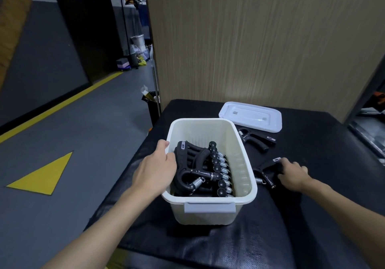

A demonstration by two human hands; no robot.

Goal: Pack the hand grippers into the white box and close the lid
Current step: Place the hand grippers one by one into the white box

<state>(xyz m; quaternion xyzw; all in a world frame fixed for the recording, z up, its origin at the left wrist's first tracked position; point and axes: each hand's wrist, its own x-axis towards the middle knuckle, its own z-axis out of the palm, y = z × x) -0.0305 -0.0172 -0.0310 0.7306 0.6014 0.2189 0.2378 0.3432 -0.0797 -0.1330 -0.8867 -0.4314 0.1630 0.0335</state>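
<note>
Black, woven-textured tabletop (pixel 312 216). Upon it, rectangular white box (pixel 212 212) of ribbed plastic, open, long axis front to back, holding packed hand grippers (pixel 216 166) in a row, round knobs and coil springs along the right wall. Flat, round-cornered lid (pixel 250 116) beyond, to the right. Far hand gripper (pixel 255 138) beside the box, spring end leftward, handles rightward. Near hand gripper (pixel 267 173) likewise, clasped by the curled right grip (pixel 293 177). Left grip (pixel 156 168) draped over the box's left rim; hold unclear.

Left hand (pixel 157 168) holds white box (pixel 239 137) rim — right hand (pixel 292 175) grips hand gripper (pixel 267 172).
</note>
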